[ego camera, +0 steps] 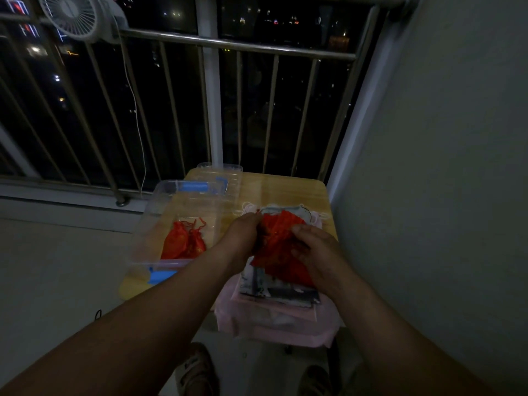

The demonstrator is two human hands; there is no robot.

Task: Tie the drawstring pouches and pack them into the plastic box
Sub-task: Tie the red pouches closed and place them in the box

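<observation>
A red drawstring pouch [278, 247] lies on a stack of dark and pink pouches [285, 298] on the right half of the small wooden table [297, 190]. My left hand [243, 238] grips the pouch's neck at its upper left. My right hand [317, 250] pinches the pouch's right side with thumb and fingers. On the left, the clear plastic box [160, 224] with blue clasps holds two tied red pouches [183, 242]. Its clear lid [220, 178] lies behind it.
A metal railing [237, 47] and dark window stand just beyond the table, with a white fan [74, 15] clipped at the upper left and its cable hanging down. A grey wall [443, 167] runs close along the table's right side. My feet show below.
</observation>
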